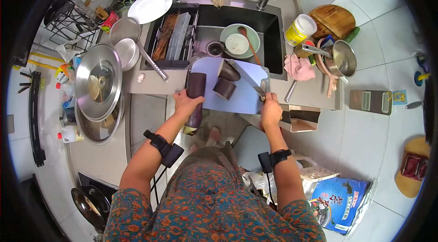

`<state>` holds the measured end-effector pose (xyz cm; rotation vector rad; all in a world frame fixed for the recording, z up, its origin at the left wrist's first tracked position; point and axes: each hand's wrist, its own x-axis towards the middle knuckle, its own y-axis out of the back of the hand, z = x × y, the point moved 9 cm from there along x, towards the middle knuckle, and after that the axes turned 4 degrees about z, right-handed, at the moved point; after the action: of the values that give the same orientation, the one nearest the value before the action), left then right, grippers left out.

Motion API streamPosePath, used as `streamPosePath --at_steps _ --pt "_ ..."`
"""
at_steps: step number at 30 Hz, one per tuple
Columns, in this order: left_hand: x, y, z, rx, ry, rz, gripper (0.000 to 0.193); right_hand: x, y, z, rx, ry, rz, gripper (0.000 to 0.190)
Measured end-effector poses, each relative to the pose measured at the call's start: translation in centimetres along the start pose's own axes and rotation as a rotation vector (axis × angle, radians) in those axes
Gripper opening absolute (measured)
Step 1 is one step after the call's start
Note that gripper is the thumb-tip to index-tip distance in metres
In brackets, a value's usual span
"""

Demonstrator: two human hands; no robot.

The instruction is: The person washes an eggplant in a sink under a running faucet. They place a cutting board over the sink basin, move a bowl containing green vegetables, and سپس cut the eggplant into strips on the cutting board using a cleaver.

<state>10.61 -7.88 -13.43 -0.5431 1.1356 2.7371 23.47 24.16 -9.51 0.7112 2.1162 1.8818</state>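
My left hand [187, 103] grips a long dark purple eggplant [197, 84] at the left edge of a pale blue cutting board [208, 103]. The eggplant's greenish stem end hangs past the board's near edge. A kitchen knife [248, 79] is in my right hand [272, 110], closed around its handle. Its blade points away and to the left, lying over the board, with its tip by a cut eggplant piece [228, 71] whose pale flesh shows. A shorter eggplant chunk [224, 89] lies nearer me, between the long eggplant and the blade.
Behind the board is a dark sink [236, 14] holding a green bowl [254, 33], a white bowl [236, 44] and a wooden spoon [247, 38]. A pink cloth [299, 67] and a metal pot [344, 59] stand right. Left are a strainer [126, 31] and a large metal lid [99, 105].
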Motion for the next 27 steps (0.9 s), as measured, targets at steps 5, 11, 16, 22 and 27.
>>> streamPosePath --at_steps 5,11,16,22,27 --pt "-0.4 -1.9 -3.8 -0.351 0.207 -0.043 0.074 -3.5 -1.1 -3.5 0.190 -0.131 -0.019 0.025" --pt "-1.4 -2.1 -1.4 -0.787 0.215 -0.224 0.058 -3.7 -0.9 -5.8 0.407 -0.201 -0.022 0.044" --pt "-2.2 -1.8 -1.9 -0.906 0.230 -0.330 0.055 -3.1 -0.8 -6.5 0.294 -0.163 -0.026 0.058" --pt "-2.7 -1.9 -4.2 -0.997 0.196 -0.430 0.049 -3.3 -0.7 -6.4 0.280 -0.110 -0.008 0.060" --pt "-4.3 -2.1 -4.8 -1.005 0.148 -0.697 0.044 -3.2 -0.1 -6.6 0.230 -0.014 0.018 0.057"
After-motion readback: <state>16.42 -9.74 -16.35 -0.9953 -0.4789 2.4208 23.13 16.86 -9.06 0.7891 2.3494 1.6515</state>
